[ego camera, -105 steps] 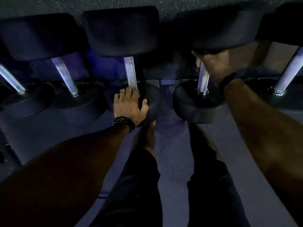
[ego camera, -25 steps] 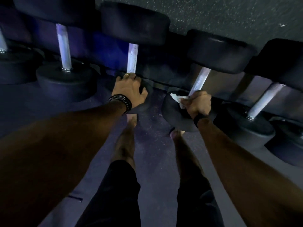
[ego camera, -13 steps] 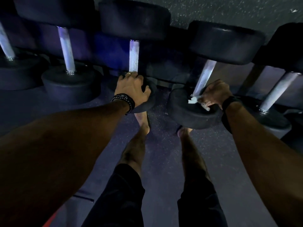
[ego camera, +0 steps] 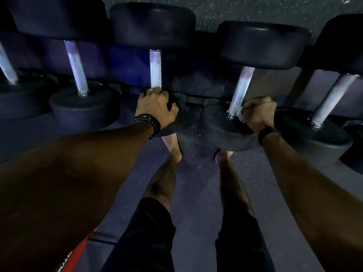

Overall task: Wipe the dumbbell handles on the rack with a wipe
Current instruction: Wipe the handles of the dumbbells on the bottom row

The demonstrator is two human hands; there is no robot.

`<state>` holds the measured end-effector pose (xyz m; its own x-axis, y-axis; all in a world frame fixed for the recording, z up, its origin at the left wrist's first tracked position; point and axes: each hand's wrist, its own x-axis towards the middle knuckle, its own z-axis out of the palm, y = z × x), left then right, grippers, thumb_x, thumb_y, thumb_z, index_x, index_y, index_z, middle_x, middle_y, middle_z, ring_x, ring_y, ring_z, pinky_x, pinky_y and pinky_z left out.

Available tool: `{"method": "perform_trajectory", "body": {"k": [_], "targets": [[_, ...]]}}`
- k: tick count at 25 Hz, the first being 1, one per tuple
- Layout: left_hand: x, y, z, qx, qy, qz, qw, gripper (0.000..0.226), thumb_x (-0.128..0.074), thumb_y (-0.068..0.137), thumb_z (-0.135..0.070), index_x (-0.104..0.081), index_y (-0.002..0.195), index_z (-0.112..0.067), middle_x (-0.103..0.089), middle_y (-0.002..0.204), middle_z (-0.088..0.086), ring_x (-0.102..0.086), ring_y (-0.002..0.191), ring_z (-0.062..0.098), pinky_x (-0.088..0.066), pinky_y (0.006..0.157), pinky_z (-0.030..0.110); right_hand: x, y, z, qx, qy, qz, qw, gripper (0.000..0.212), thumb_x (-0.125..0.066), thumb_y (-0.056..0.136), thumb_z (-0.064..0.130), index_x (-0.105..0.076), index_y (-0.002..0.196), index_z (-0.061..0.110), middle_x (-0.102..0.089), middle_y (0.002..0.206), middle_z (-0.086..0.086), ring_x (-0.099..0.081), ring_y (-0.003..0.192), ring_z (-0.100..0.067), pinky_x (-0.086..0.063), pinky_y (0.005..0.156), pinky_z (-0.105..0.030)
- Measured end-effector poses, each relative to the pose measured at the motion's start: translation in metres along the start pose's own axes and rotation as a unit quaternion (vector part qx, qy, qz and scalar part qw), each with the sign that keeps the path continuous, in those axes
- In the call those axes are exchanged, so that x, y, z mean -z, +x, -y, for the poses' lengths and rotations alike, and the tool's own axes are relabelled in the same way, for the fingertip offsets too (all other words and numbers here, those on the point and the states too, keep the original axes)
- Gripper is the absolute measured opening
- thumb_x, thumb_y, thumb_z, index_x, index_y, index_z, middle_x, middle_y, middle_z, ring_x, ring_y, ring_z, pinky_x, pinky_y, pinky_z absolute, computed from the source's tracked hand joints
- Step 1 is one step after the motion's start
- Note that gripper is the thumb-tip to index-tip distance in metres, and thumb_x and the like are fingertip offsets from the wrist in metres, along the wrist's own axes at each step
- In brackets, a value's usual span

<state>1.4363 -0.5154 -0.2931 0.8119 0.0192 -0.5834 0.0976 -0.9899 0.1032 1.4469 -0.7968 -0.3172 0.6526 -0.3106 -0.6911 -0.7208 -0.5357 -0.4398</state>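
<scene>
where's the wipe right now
In the head view, right of centre: the wipe is bunched in the right hand, at the lower end of a dumbbell handle.

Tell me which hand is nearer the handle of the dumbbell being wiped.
Right. The right hand holds the wipe against the lower end of that handle. The left hand grips the near head of the neighbouring dumbbell, off to its left.
</scene>
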Motion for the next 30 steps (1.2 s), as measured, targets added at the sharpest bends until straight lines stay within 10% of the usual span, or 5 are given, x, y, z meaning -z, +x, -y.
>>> {"method": "perform_trajectory", "body": {"k": [4, 8, 16, 20, 30], "targets": [[-0.001, 0.002, 0.0, 0.0, 0.004, 0.003, 1.0, 0.04, -0.052, 0.09, -0.046, -0.064, 0.102, -0.01, -0.06, 0.11, 0.009, -0.055, 0.107, 0.03, -0.042, 0.095, 0.044, -0.015, -0.012, 0.018, -0.088, 0.087, 0.019, 0.992, 0.035, -0.06, 0.085, 0.009, -0.058, 0.115, -0.007, -0.062, 0.099, -0.012, -0.064, 0.077, -0.011, -0.05, 0.058, -0.015], [0.0, 0.001, 0.0, 0.001, 0.002, 0.005, 1.0, 0.039, -0.051, 0.091, -0.047, -0.063, 0.103, -0.012, -0.058, 0.11, 0.007, -0.054, 0.109, 0.028, -0.041, 0.096, 0.044, -0.009, 0.009, 0.016, -0.121, 0.255, 0.17, 0.944, 0.035, -0.068, 0.082, 0.027, -0.065, 0.1, -0.003, -0.069, 0.084, -0.014, -0.065, 0.065, -0.017, -0.055, 0.067, -0.032], [-0.002, 0.003, 0.001, -0.002, 0.022, 0.018, 1.0, 0.043, -0.05, 0.09, -0.048, -0.063, 0.107, -0.011, -0.058, 0.113, 0.009, -0.054, 0.111, 0.029, -0.041, 0.096, 0.045, -0.019, -0.002, 0.027, -0.1, 0.228, 0.142, 0.958, 0.078, -0.072, 0.068, 0.071, -0.059, 0.112, 0.007, -0.065, 0.088, -0.005, -0.063, 0.078, -0.019, -0.053, 0.08, -0.032], [-0.001, 0.004, 0.002, -0.003, 0.024, 0.022, 0.999, 0.043, -0.05, 0.09, -0.048, -0.063, 0.107, -0.01, -0.058, 0.113, 0.009, -0.054, 0.111, 0.029, -0.041, 0.094, 0.045, -0.019, 0.022, 0.022, -0.105, 0.308, 0.24, 0.914, 0.056, -0.087, 0.065, 0.046, -0.061, 0.098, 0.008, -0.058, 0.065, -0.006, -0.058, 0.058, -0.019, -0.056, 0.084, -0.052], [0.0, 0.0, 0.001, -0.013, 0.023, 0.012, 1.0, 0.042, -0.051, 0.089, -0.045, -0.064, 0.102, -0.007, -0.06, 0.109, 0.012, -0.056, 0.105, 0.032, -0.042, 0.091, 0.043, -0.024, 0.016, 0.008, 0.015, 0.105, 0.126, 0.986, 0.045, -0.088, 0.067, 0.009, -0.061, 0.102, 0.015, -0.066, 0.096, -0.005, -0.064, 0.081, -0.015, -0.054, 0.067, -0.014]]}}
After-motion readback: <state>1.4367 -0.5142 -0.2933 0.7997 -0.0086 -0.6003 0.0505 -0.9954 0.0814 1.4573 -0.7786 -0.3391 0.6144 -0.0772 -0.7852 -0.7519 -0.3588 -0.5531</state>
